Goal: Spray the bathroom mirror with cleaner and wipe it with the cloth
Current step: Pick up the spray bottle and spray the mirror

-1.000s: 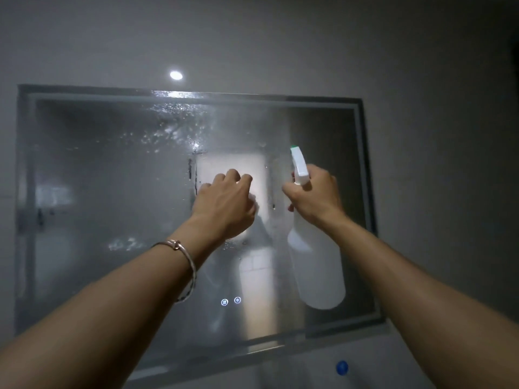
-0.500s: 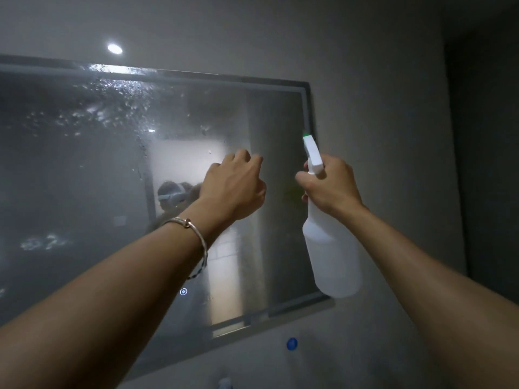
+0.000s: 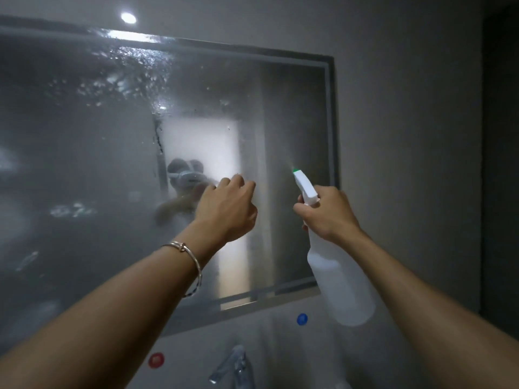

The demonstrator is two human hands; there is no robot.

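Note:
The wall mirror point(image 3: 84, 164) is fogged, with droplets along its top and a blurred reflection of a person in the middle. My left hand point(image 3: 227, 209) is at the glass right of centre with its fingers curled; the cloth is hidden under it. To its right, my right hand point(image 3: 328, 214) grips the neck of a white spray bottle point(image 3: 342, 282). The bottle's green-tipped nozzle point(image 3: 295, 170) points at the right part of the mirror, close to the frame.
Below the mirror a metal tap point(image 3: 233, 366) stands between a red dot point(image 3: 156, 359) and a blue dot point(image 3: 302, 319) on the grey wall. A dark opening point(image 3: 500, 164) lies at the far right. A round light spot point(image 3: 128, 17) shines above the mirror.
Both hands have moved rightward and lower on the mirror. The left hand slid across the glass, and the bottle now sits by the right frame. The tap has come into view.

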